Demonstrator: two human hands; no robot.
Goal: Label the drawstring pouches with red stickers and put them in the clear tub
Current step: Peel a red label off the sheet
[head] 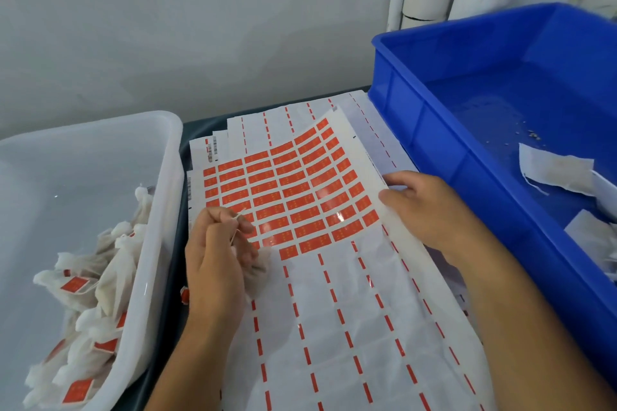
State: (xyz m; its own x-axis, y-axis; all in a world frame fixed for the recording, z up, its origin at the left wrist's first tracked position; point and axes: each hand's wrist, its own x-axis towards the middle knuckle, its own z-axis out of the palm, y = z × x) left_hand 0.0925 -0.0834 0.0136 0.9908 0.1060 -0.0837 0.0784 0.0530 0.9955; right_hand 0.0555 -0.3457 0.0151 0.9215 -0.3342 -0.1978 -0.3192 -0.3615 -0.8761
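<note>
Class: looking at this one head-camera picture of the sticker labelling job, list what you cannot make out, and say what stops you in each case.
- Print on the red stickers: too small and blurred.
- Pouch in the left hand: mostly hidden by the fingers; whether it has a sticker is unclear.
- Blue crate: its right side is cut off by the frame edge, so the pouch count is unknown.
- Clear tub: lower pouches are buried under others and cut off by the frame's bottom edge.

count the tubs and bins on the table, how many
2: the clear tub at the left, holding labelled pouches, and the blue bin at the right with a few unlabelled pouches.
</note>
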